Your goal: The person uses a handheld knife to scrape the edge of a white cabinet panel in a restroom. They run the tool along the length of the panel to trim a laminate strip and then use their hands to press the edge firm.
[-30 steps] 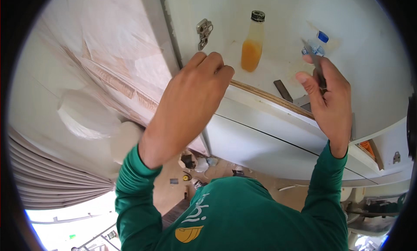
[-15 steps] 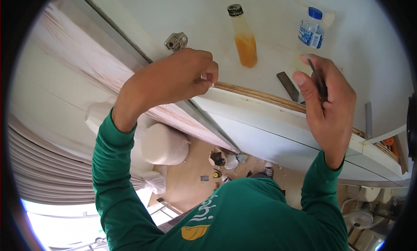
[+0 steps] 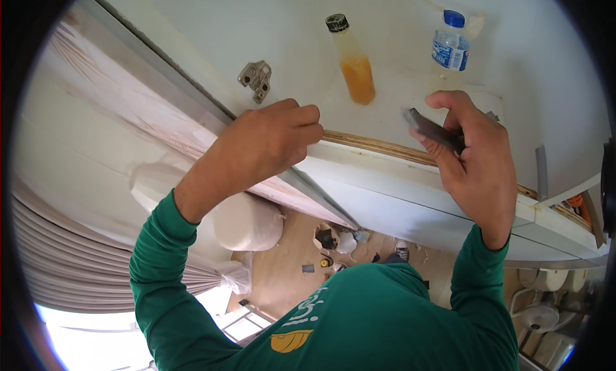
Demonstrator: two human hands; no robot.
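Observation:
My left hand [image 3: 269, 137] is closed above the raw wooden edge [image 3: 378, 145] of the white panel, its fingertips pressed together; whatever they hold, if anything, is hidden. My right hand [image 3: 478, 156] grips a dark grey flat bar [image 3: 436, 129] between thumb and fingers, its tip pointing left over the white surface. Beyond my left hand lies a metal cabinet hinge [image 3: 256, 81]. Between the hands and farther off, a bottle of orange liquid [image 3: 358, 79] with a black cap stands on the surface. A clear bottle with a blue cap [image 3: 450, 50] stands just beyond my right hand.
A pale grey strip [image 3: 542, 172] leans near the right end of the panel, close to orange items [image 3: 579, 208]. Below are a wrapped white rounded object [image 3: 249, 222], an open bag [image 3: 325, 237] and a tape measure [image 3: 325, 262] on the floor. Pleated curtain [image 3: 83, 255] hangs left.
My right hand has turned, and the dark bar now shows in its grip, tip to the left. The bar seen lying on the surface is gone from there. My left hand has shifted slightly nearer, uncovering the hinge.

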